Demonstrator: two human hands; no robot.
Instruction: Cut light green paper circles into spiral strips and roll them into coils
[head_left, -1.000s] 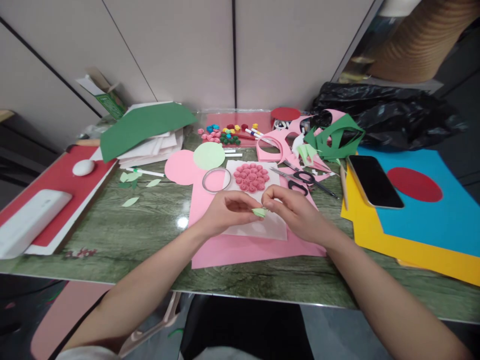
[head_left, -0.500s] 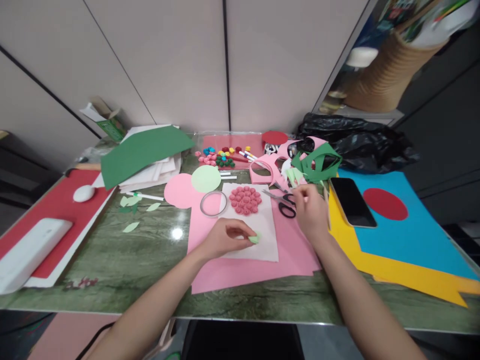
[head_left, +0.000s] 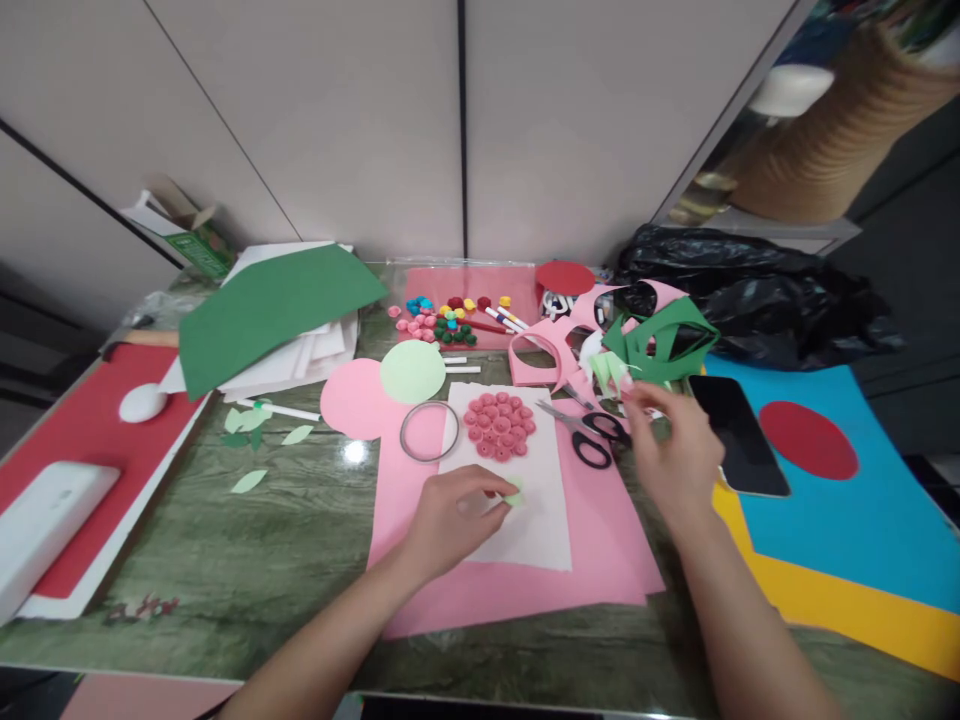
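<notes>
Two bare hands worked over the middle of the green desk [head_left: 225, 540]. The left hand [head_left: 450, 520] rested on a white sheet [head_left: 536, 520], its fingers pinched narrowly on a small pale green paper piece [head_left: 514, 492] pressed against that sheet, just below a cluster of pink paper rolls [head_left: 500, 425]. The white sheet lay on a larger pink sheet [head_left: 600, 540] toward the near edge. The right hand [head_left: 675, 455] hovered further right with its fingers loosely curled; whether it gripped anything could not be told. It sat just beside black-handled scissors [head_left: 589, 440] and near a dark phone [head_left: 739, 435], which lay on yellow paper [head_left: 817, 600] and blue paper [head_left: 885, 520] at the right edge. Dark green paper scraps [head_left: 667, 340] lay just beyond the right hand. A clear ring [head_left: 427, 432] lay at the white sheet's left corner, next to a pale green circle [head_left: 412, 370] overlapping a pink circle [head_left: 352, 395]. A dark green sheet [head_left: 270, 300] covered a paper stack near the far left corner.
</notes>
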